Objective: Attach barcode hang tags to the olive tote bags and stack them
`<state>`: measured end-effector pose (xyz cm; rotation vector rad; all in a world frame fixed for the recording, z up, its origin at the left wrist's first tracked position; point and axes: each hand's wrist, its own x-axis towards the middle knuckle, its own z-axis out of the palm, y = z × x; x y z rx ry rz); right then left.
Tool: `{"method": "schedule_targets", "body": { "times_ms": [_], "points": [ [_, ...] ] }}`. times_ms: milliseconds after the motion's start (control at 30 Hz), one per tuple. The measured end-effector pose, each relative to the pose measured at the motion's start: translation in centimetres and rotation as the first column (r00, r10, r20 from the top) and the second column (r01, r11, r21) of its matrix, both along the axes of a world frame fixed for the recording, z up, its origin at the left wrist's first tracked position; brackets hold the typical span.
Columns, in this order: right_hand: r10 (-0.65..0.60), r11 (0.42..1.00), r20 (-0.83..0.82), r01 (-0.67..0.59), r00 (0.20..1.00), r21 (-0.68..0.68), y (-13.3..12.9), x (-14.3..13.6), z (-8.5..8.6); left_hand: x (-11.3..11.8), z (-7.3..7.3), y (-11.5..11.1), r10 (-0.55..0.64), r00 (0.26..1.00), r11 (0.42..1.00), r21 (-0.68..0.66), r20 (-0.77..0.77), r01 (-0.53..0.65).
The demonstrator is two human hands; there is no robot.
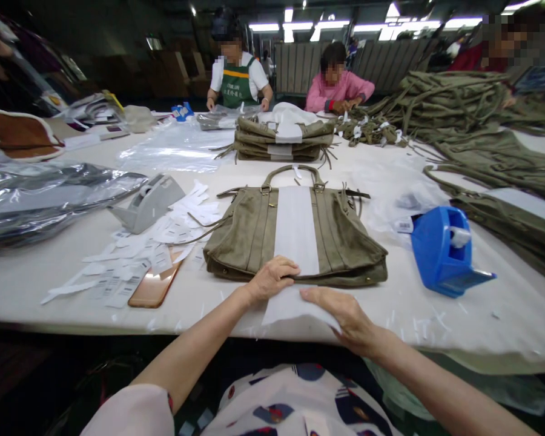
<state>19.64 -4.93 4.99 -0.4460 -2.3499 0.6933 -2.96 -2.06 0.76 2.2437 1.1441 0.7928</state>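
Observation:
An olive-green handbag (pixel 249 233) lies flat on the table in front of me, its handle pointing away. Down its middle runs a white paper strip (pixel 296 224), which comes over the bag's near edge towards me. My left hand (pixel 272 280) is closed at that near edge, fingers on the bag beside the strip. Below it, my right hand (pixel 343 315) grips the loose near end of the paper between thumb and fingers. The fingers under the paper are hidden.
A blue tape dispenser (pixel 440 254) stands right, a grey one (pixel 149 203) left, near barcode labels (pixel 122 281) and a phone (pixel 152 287). Stacked handbags (pixel 254 142) lie beyond; more olive bags (pixel 458 109) are heaped right. Co-workers (pixel 238 85) sit across the table.

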Motion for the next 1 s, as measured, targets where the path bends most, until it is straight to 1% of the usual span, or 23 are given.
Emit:
{"method": "schedule_targets", "body": {
  "times_ms": [67,100,167,233,300,367,467,533,600,633,700,733,767,800,833,867,900,933,1000],
  "points": [
    [-0.132,0.988,-0.008,0.131,0.991,-0.086,2.2,-0.9,0.9,-0.2,0.5,0.0,0.060,0.988,0.984,-0.173,0.140,-0.035],
    [-0.211,0.968,0.002,0.209,0.977,-0.142,3.4,-1.6,1.2,-0.3,0.8,0.1,0.099,0.972,0.969,-0.243,0.212,-0.045],
    [-0.361,0.899,0.041,0.360,0.932,-0.250,5.9,-2.9,1.3,-0.4,1.5,0.2,0.182,0.920,0.940,-0.337,0.347,-0.059],
    [-0.471,0.816,0.101,0.477,0.876,-0.327,8.2,-4.0,0.7,-0.4,2.1,0.3,0.253,0.867,0.915,-0.398,0.428,-0.071],
    [-0.512,0.750,0.186,0.542,0.839,-0.379,9.8,-4.8,-0.5,-0.2,2.5,0.4,0.326,0.857,0.878,-0.464,0.399,-0.118],
    [-0.506,0.700,0.311,0.594,0.804,-0.397,10.9,-5.3,-1.5,0.1,2.7,0.5,0.382,0.873,0.845,-0.497,0.305,-0.196],
    [-0.459,0.664,0.480,0.648,0.747,-0.374,11.8,-5.7,-2.4,0.8,2.3,0.7,0.463,0.871,0.807,-0.485,0.167,-0.336],
    [-0.432,0.653,0.543,0.665,0.720,-0.362,12.2,-5.9,-2.5,1.2,1.8,0.7,0.521,0.846,0.787,-0.448,0.113,-0.425],
    [-0.412,0.649,0.582,0.674,0.701,-0.352,12.6,-6.2,-2.4,1.6,1.3,0.6,0.561,0.826,0.783,-0.361,0.060,-0.506],
    [-0.402,0.649,0.602,0.678,0.690,-0.345,12.8,-6.3,-2.3,1.8,1.2,0.5,0.574,0.818,0.791,-0.282,0.033,-0.543],
    [-0.389,0.653,0.631,0.684,0.671,-0.325,13.0,-6.5,-2.3,2.2,1.3,0.2,0.591,0.805,0.804,-0.047,-0.048,-0.593],
    [-0.387,0.657,0.640,0.686,0.663,-0.313,13.1,-6.5,-2.3,2.4,1.4,0.2,0.588,0.802,0.809,0.093,-0.107,-0.580],
    [-0.387,0.661,0.648,0.687,0.656,-0.301,13.2,-6.6,-2.4,2.5,1.6,0.2,0.568,0.805,0.818,0.227,-0.174,-0.528],
    [-0.388,0.664,0.654,0.689,0.650,-0.290,13.2,-6.6,-2.4,2.7,1.7,0.4,0.526,0.813,0.835,0.331,-0.248,-0.439],
    [-0.390,0.667,0.659,0.691,0.643,-0.280,13.3,-6.6,-2.4,2.9,1.8,0.6,0.468,0.822,0.857,0.395,-0.325,-0.332],
    [-0.390,0.668,0.664,0.693,0.637,-0.272,13.3,-6.7,-2.5,3.0,1.7,1.0,0.407,0.825,0.877,0.420,-0.393,-0.233],
    [-0.390,0.668,0.671,0.695,0.631,-0.266,13.4,-6.7,-2.5,3.1,1.4,1.5,0.354,0.826,0.894,0.418,-0.440,-0.160],
    [-0.389,0.668,0.676,0.697,0.626,-0.261,13.4,-6.7,-2.5,3.2,1.0,2.0,0.322,0.827,0.906,0.404,-0.461,-0.128],
    [-0.390,0.667,0.681,0.700,0.620,-0.255,13.5,-6.7,-2.6,3.3,0.0,2.7,0.320,0.835,0.910,0.391,-0.448,-0.139]
  ]
}}
